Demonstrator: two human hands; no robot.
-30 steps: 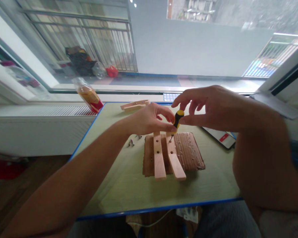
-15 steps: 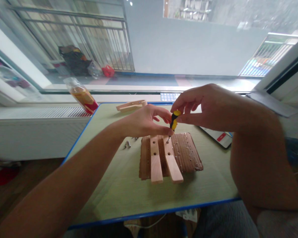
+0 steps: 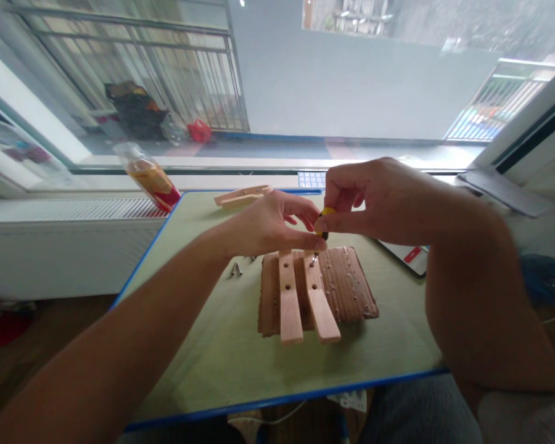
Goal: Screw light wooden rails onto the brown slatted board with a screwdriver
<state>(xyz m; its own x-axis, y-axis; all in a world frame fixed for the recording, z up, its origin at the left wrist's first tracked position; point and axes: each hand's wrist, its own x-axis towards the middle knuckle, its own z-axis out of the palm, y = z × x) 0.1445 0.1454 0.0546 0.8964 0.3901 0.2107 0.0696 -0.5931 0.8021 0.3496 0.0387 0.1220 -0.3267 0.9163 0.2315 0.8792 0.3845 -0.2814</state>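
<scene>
"Any lettering you can read?"

"None. The drink bottle point(image 3: 141, 172) by the window wears a red and yellow label point(image 3: 167, 197), but its print is too blurred to make out."

"And the red patch point(image 3: 412, 254) on the flat grey case point(image 3: 396, 250) at the right?"

"A small pale mark sits inside it, too small to read."

"The clear plastic packet point(image 3: 355, 400) down below the table point(image 3: 203, 357) edge?"

"It has dark marks on it; I can't tell whether they're letters or numbers."
</scene>
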